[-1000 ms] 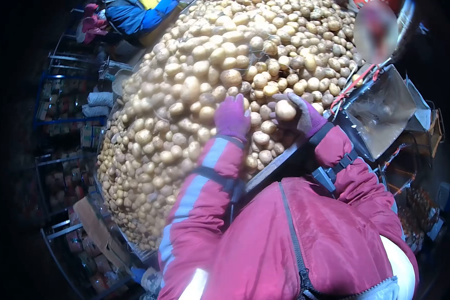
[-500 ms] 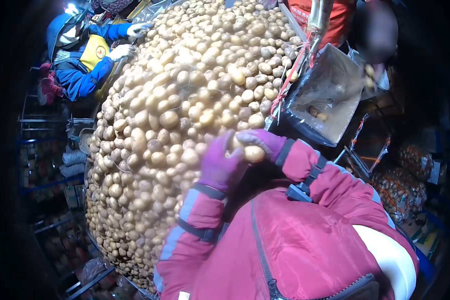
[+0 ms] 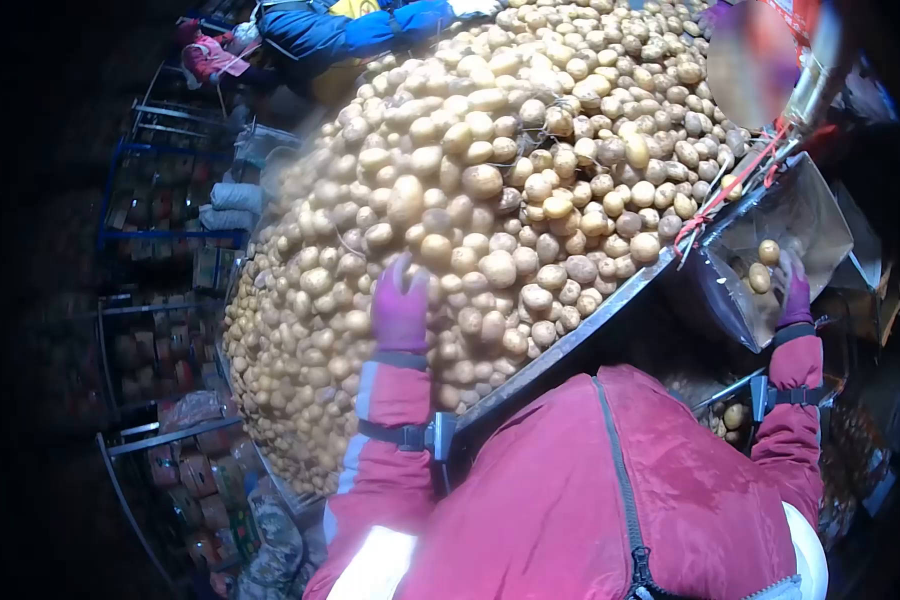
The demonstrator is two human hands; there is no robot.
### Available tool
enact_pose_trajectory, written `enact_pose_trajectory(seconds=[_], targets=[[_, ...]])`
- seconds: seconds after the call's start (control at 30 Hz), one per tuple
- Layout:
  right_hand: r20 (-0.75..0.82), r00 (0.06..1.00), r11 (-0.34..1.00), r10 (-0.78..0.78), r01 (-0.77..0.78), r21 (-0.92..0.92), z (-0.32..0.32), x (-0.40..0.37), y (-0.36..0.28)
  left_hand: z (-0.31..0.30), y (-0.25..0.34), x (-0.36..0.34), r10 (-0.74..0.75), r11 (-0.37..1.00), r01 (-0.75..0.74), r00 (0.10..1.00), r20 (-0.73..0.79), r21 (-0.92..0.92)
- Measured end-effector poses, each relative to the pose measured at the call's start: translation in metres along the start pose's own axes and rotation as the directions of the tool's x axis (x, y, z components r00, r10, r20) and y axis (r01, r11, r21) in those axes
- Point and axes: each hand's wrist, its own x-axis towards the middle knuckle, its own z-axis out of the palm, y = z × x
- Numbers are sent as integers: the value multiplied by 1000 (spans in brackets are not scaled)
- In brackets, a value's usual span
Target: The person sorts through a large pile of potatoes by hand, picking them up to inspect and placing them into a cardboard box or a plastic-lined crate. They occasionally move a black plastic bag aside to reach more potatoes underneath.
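My left hand [image 3: 400, 308], in a purple glove, reaches over a large heap of potatoes [image 3: 482, 180]. Its fingers are apart and touch or hover just above the potatoes, with none visibly gripped. To the right, my right hand [image 3: 795, 290], gloved alike, is inside the rim of a plastic-lined box [image 3: 815, 205]. Its fingers are stretched out beside two potatoes [image 3: 760, 278] in the box, and it appears to hold none.
A metal edge [image 3: 570, 345] borders the heap on my side. Red cords [image 3: 730, 195] hang from a post by the box. A person in a blue sleeve [image 3: 370, 35] stands across the heap. Shelves of goods [image 3: 160, 350] line the left, with white bundles [image 3: 232, 200].
My hands were together over the heap's near edge with a potato at the right one. They have parted: left over the heap, right into the box. The view has shifted too.
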Motion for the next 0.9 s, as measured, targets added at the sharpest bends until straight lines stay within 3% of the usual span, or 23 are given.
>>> enact_pose_trajectory(seconds=[0.07, 0.1, 0.13, 0.23, 0.27, 0.33, 0.37, 0.4, 0.43, 0.47, 0.5, 0.57, 0.63, 0.7, 0.73, 0.77, 0.8, 0.87, 0.9], targets=[[4, 1000, 992, -15, 14, 124, 21, -20, -32, 1, 24, 8, 11, 995, -14, 1000, 28, 99], [118, 992, 993, -46, 33, 116, 50, -44, -52, 6, 35, 12, 17, 989, -24, 999, 47, 144], [226, 971, 992, -81, 57, 113, 74, -60, -68, 28, 16, 17, 194, 965, -180, 979, -56, 188], [542, 831, 982, -129, 33, 184, 167, -105, -102, 35, 38, 22, 71, 959, -55, 996, -48, 277], [583, 805, 994, -109, 73, 85, 205, -131, -119, 38, 28, 22, 138, 949, -110, 988, -75, 296], [684, 726, 993, -68, 117, -25, 277, -178, -142, 36, 0, 25, 55, 997, -58, 997, -56, -42], [741, 670, 992, -50, 116, -38, 307, -195, -146, 34, -7, 28, 23, 977, -29, 999, -33, -210], [771, 637, 997, -18, 66, -31, 333, -210, -152, 19, 10, 22, -90, 878, 90, 996, 22, -470], [800, 600, 1000, 12, 16, -27, 355, -222, -157, 11, 3, 17, 56, 922, -54, 998, -6, -383], [827, 559, 996, -62, 91, 13, 377, -225, -155, -2, -8, 13, 201, 937, -199, 979, -23, -288], [850, 510, 985, -134, 163, 58, 398, -230, -153, -10, -4, 7, 70, 874, -30, 995, 66, -486], [916, 401, 994, -31, 104, -12, 426, -262, -168, -27, 4, -5, -196, 548, 307, 952, 237, -778], [933, 339, 993, 121, -25, -119, 444, -300, -170, -34, 26, -19, -156, 688, 244, 970, 189, -684], [975, 206, 997, 79, -6, -79, 457, -321, -155, -28, 35, -24, -42, 841, 198, 952, 304, -504], [993, 74, 995, -95, 15, 94, 474, -327, -150, -26, 43, -23, 124, 797, 33, 968, 218, -604], [999, -44, 998, 14, -61, -17, 464, -317, -151, -24, 31, -19, 60, 803, 73, 977, 203, -591], [989, 100, 985, 105, -147, -90, 462, -313, -139, -19, 14, -12, -4, 806, 116, 982, 190, -580], [945, 259, 946, 199, -304, -115, 452, -300, -121, -24, 4, 9, -14, 888, 13, 1000, 1, -459], [970, 233, 998, -62, 17, 59, 448, -281, -99, -36, 14, 26, -75, 859, 75, 997, 20, -507]])
